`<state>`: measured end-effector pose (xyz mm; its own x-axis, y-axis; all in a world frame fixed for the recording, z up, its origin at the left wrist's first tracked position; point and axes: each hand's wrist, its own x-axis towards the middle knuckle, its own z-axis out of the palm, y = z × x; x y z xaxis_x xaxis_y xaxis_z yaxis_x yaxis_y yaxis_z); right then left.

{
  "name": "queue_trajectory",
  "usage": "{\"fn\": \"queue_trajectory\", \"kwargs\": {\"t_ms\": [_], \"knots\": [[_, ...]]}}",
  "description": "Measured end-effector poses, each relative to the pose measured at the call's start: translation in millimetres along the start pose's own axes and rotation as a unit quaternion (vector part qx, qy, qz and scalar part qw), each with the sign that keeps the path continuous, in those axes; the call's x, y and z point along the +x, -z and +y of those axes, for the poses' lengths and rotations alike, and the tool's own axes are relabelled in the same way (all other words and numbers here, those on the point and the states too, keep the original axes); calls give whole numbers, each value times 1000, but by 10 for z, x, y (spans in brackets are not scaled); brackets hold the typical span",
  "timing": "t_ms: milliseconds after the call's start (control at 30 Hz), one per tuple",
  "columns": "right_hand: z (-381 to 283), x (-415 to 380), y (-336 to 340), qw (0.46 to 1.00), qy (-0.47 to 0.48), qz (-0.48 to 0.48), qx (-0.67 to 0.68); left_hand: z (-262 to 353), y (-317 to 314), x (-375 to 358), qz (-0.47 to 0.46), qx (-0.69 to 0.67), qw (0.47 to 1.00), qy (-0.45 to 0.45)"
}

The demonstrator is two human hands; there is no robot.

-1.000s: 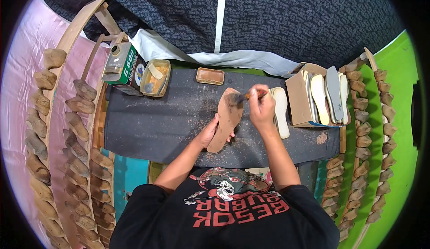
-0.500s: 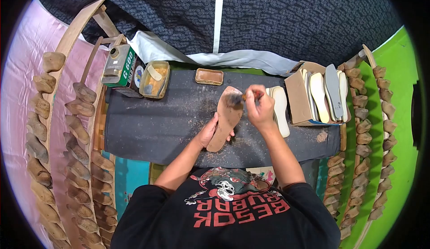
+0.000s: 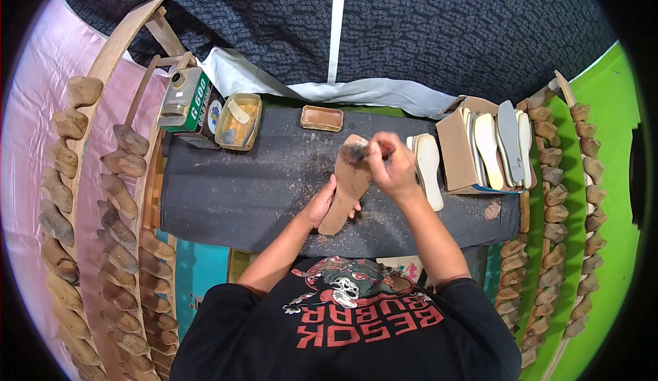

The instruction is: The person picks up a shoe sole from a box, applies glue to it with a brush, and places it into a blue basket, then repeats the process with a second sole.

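A brown insole is tilted above the dark work cloth, its wide end pointing away from me. My left hand grips it by the lower half, thumb along the left edge and fingertips showing at the right edge. In my right hand is a brush with a reddish handle, the fingers closed round it. Its dark bristles meet the upper part of the insole, where a pale patch shows near the tip. Just right of this hand lies a stack of pale insoles.
A cardboard box of insoles stands at the right. At the back left are a G 600 can and a yellowish tub; a small brown tray sits mid-back. Shoe lasts line racks on both sides. Shavings litter the cloth.
My right hand and the brush have shifted slightly to the left over the upper insole. My left hand holds the insole in nearly the same place.
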<state>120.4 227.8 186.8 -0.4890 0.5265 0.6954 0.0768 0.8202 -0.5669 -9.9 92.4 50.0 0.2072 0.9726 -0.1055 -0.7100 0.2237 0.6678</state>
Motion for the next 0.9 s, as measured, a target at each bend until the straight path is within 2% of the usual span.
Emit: {"fn": "queue_trajectory", "kwargs": {"t_ms": [100, 233, 333, 500, 600, 733, 833, 900], "knots": [[-79, -100, -40, 999, -6, -42, 31, 42, 12, -15, 3, -1, 1000, -1], [39, 11, 3, 998, -42, 30, 25, 67, 22, -45, 13, 3, 1000, 12], [99, 185, 124, 997, -34, 69, -11, 78, -20, -40, 7, 11, 1000, 7], [9, 27, 99, 999, -30, 38, 0, 28, -7, -25, 1, 2, 1000, 1], [-111, -100, 0, 999, -5, -16, 30, 57, -28, -28, 3, 15, 1000, -4], [-7, 17, 26, 999, -26, 35, -5, 66, -27, -40, 9, 7, 1000, 15], [13, 159, 93, 998, -42, 49, -17, 112, -78, -22, 6, 57, 998, 1], [-6, 137, 65, 999, -27, 30, -20, 134, -120, -5, 41, 100, 994, -4]]}}
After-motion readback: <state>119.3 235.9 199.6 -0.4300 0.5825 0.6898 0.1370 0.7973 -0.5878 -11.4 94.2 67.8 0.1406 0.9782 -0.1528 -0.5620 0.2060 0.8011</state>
